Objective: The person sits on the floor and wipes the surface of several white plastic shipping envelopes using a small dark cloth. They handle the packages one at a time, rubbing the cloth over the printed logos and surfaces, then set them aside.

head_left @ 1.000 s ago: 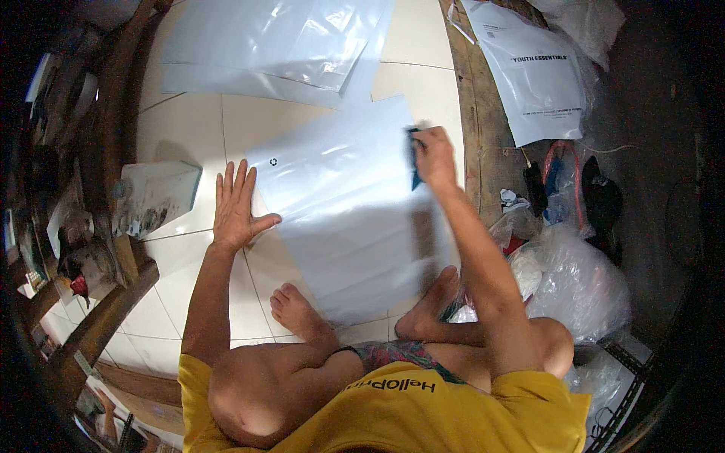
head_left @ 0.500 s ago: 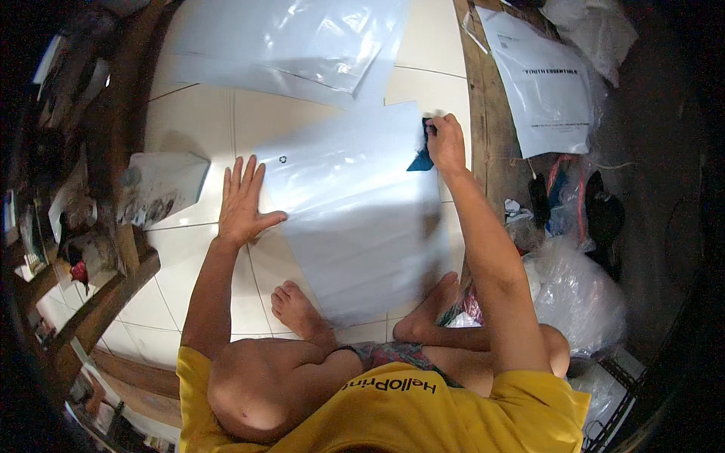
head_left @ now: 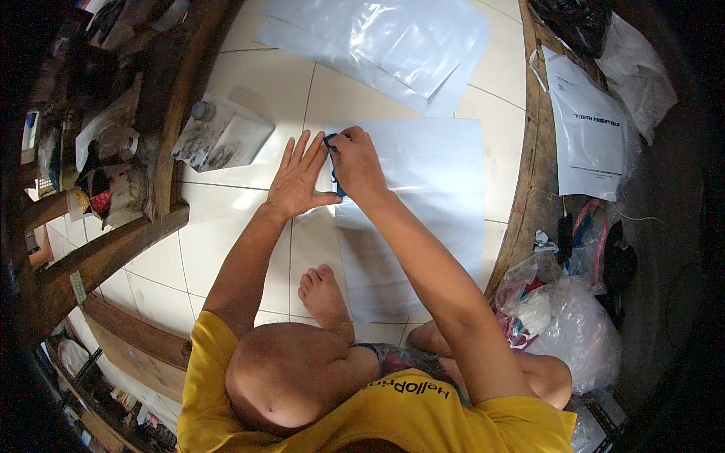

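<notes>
Left hand (head_left: 298, 181) spread open, right hand (head_left: 359, 164) clamped on a blue tool (head_left: 341, 192), both at the left edge of the plastic sheet (head_left: 423, 219). I see it lying rightward, long axis toward the person, right hand nearer

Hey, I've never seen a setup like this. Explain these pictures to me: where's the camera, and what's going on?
There's no machine, just a person's bare hands. Every picture comes from a fisheye camera on their head, looking down, so edges bend. On the tiled floor lies a pale sheet, with more sheets beyond it. The left hand is spread at the pale sheet's left edge. The right hand grips a small dark blue thing, too covered to identify.
</notes>
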